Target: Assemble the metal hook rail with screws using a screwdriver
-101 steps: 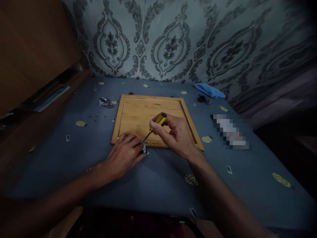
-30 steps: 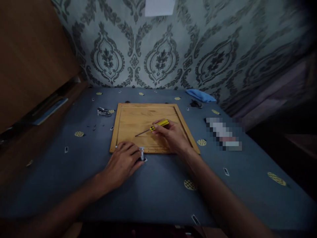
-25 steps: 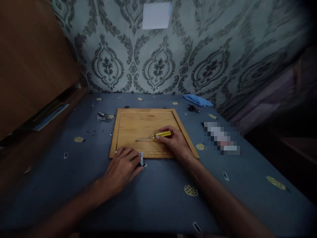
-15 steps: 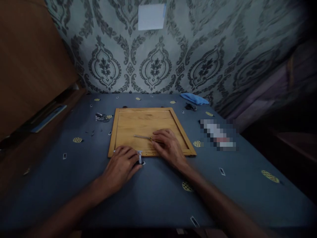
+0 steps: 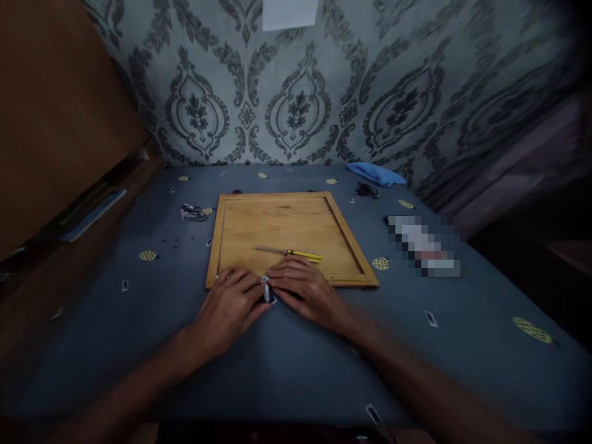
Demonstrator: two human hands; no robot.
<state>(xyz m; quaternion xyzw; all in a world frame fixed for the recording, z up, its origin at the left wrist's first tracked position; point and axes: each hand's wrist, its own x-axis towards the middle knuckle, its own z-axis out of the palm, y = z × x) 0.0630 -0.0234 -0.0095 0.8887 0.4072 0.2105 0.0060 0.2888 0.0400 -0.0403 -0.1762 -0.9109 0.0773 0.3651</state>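
A framed wooden panel [image 5: 277, 222] lies flat on the table. At its front edge my left hand [image 5: 231, 302] is closed over a silver metal hinge [image 5: 266, 292], most of which the fingers cover. My right hand [image 5: 308, 293] reaches in from the other side, its fingers bent together at the hinge's right end. Whatever those fingertips pinch is hidden. Beyond the right hand, a screwdriver [image 5: 303, 253] with a yellow handle rests on the panel, its tip pointing left.
Left of the panel lie another metal fitting [image 5: 193, 212] and several tiny screw-like pieces [image 5: 176, 241]. A blue cloth [image 5: 377, 173] and a small black object [image 5: 368, 190] sit at the back right. A blurred-out item [image 5: 423, 246] is on the right. A wooden cabinet [image 5: 65, 123] borders the left.
My right hand has let go of the screwdriver, leaving it on the panel, and moved left and nearer to the hinge. The left hand stays at the front edge. The view has shifted slightly.
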